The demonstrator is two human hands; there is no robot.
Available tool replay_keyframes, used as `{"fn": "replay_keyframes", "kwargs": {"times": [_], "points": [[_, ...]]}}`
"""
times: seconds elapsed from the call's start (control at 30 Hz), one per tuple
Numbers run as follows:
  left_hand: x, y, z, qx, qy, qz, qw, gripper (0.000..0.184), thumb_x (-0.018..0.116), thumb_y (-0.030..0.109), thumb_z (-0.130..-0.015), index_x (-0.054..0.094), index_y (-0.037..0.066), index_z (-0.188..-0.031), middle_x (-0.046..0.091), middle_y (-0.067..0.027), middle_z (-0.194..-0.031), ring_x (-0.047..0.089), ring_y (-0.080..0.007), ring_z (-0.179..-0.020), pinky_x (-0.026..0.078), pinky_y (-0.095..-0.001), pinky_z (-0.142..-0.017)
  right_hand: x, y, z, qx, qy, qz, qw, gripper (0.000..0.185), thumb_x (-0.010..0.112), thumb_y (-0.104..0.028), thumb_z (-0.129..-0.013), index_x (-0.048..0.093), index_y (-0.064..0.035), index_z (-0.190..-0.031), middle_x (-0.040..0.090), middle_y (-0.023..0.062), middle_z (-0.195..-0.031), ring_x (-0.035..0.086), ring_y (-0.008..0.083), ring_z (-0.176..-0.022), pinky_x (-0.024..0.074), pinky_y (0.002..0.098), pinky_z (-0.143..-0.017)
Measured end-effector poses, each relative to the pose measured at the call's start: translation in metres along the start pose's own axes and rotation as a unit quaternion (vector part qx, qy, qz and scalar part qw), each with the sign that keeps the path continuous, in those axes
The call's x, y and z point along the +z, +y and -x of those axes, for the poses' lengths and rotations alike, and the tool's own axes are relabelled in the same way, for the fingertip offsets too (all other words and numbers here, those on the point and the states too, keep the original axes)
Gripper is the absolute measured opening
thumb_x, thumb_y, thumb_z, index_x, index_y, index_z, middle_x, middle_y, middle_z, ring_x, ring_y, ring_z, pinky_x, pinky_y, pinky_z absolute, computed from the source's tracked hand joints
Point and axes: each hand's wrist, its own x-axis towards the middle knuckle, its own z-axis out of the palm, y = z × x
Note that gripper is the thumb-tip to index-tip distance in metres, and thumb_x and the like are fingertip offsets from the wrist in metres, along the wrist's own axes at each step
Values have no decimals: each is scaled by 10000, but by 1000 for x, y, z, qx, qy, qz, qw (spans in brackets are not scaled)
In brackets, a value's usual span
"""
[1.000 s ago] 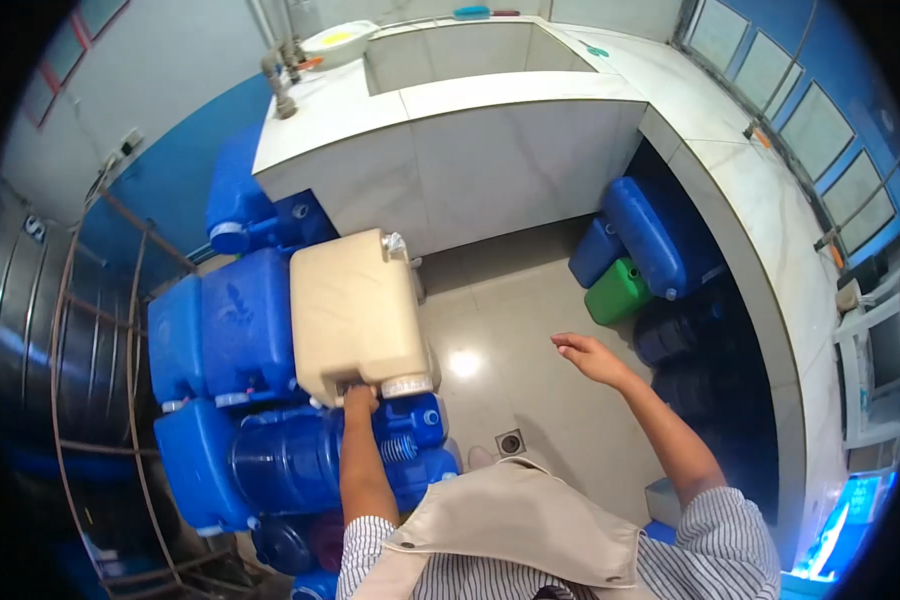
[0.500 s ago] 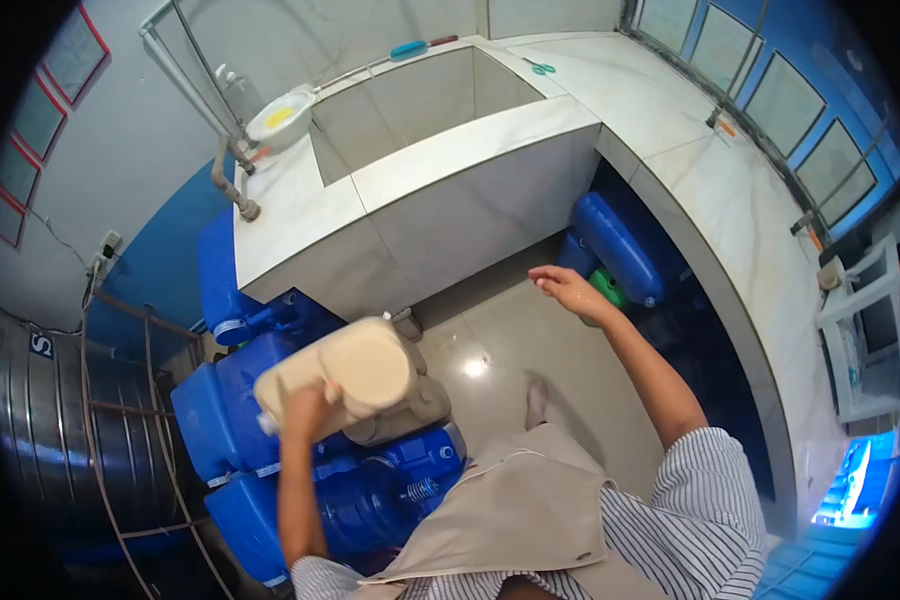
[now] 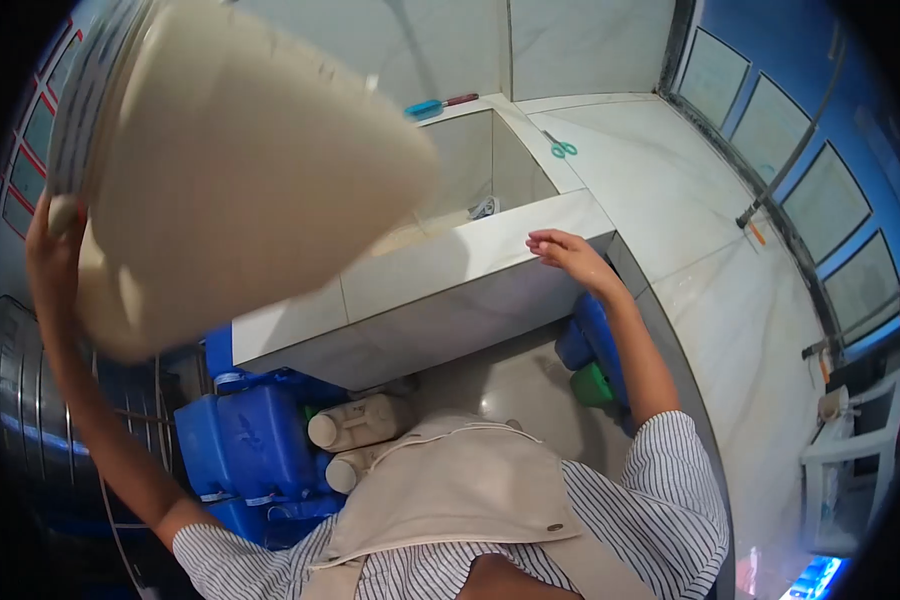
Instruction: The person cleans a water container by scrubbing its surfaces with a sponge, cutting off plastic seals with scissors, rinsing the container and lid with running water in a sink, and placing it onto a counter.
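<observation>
A large beige plastic jug (image 3: 250,180) is raised close to the camera and tilted, filling the upper left of the view. My left hand (image 3: 58,245) is closed on it at its left side, near the cap; the exact grip is partly hidden. My right hand (image 3: 573,262) hangs in the air in front of the sink counter's front edge (image 3: 490,225), fingers loosely stretched and holding nothing. Behind the jug is the tiled sink basin (image 3: 525,165), partly covered by it, with a small crumpled item (image 3: 484,208) inside.
Blue jerrycans (image 3: 265,430) and smaller beige jugs (image 3: 360,422) stand on the floor at lower left, beside a steel tank (image 3: 30,400). Scissors (image 3: 562,148) and a blue brush (image 3: 425,109) lie by the sink. A white plastic chair (image 3: 850,445) is at right.
My left hand has lifted the beige jug from above the blue containers up towards the camera and the sink. The view has shifted nearer the sink. My right hand remains empty.
</observation>
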Motion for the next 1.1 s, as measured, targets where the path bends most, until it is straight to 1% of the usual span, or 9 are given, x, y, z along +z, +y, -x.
{"fn": "replay_keyframes", "kwargs": {"times": [0.17, 0.27, 0.5, 0.7, 0.8, 0.87, 0.93, 1.0, 1.1], "points": [[167, 57, -41, 14, 21, 166, 986, 232, 636, 80, -765, 590, 12, -983, 642, -96, -736, 623, -144, -714, 472, -305, -649, -12, -34, -72, -47, -2, -35, 998, 383, 487, -212, -928, 488, 1, -1246, 558, 106, -1210, 524, 180, -1143, 416, 287, -954], [303, 60, -34, -14, 37, 165, 986, 251, 701, 249, -752, 606, 68, -898, 644, -138, -754, 628, -330, -690, 482, -385, -608, -2, -45, -121, -58, 5, -53, 997, 367, 467, -190, -935, 494, 9, -1242, 568, 103, -1185, 539, 166, -1104, 420, 284, -936], [525, 44, 30, -177, -145, 188, 955, 344, 659, 362, -772, 574, 50, -890, 634, -199, -794, 609, -386, -747, 461, -473, -639, 68, -83, -263, -83, -55, -16, 995, 340, 487, -207, -926, 533, 9, -1185, 586, 103, -1144, 541, 170, -1098, 432, 301, -939], [579, 23, 52, -232, -239, 255, 908, 335, 615, 321, -799, 553, 41, -973, 631, -205, -753, 610, -396, -740, 462, -478, -625, 233, -110, -422, -148, -261, 175, 938, 320, 545, -221, -884, 585, -27, -1134, 616, 86, -1084, 565, 192, -1021, 436, 309, -886], [618, 2, 65, -179, -283, 259, 906, 342, 579, 265, -832, 513, 49, -1089, 634, -225, -865, 616, -371, -817, 463, -462, -678, 341, -87, -506, -234, -239, 281, 900, 463, 583, -341, -842, 544, -60, -1207, 531, 180, -1223, 525, 277, -1104, 404, 374, -940], [645, -9, 78, -156, -194, 526, 813, 369, 547, 225, -864, 465, 35, -1170, 605, -239, -1022, 596, -348, -948, 451, -437, -776, 405, -71, -538, -255, -139, 406, 866, 560, 597, -412, -801, 490, -131, -1274, 460, 208, -1299, 514, 350, -1115, 395, 458, -940], [591, -9, 43, -228, -249, 616, 712, 357, 534, 213, -883, 461, 15, -1170, 564, -242, -1118, 554, -355, -1043, 421, -425, -852, 441, -54, -546, -244, -62, 516, 819, 572, 594, -415, -791, 462, -188, -1299, 459, 196, -1298, 525, 377, -1092, 399, 515, -910], [587, -15, 29, -183, -324, 476, 797, 400, 535, 245, -889, 426, -1, -1184, 580, -239, -1080, 548, -392, -1034, 422, -428, -860, 451, -46, -557, -222, -51, 546, 806, 540, 581, -390, -807, 463, -192, -1296, 487, 187, -1271, 526, 376, -1088, 396, 537, -901], [594, -18, 23, -172, -377, 411, 812, 444, 551, 359, -873, 460, 66, -1194, 615, -224, -1043, 599, -374, -974, 453, -433, -824, 443, -41, -561, -146, -178, 515, 826, 476, 574, -290, -805, 469, -219, -1264, 555, 192, -1131, 535, 398, -1035, 381, 548, -914]]}}
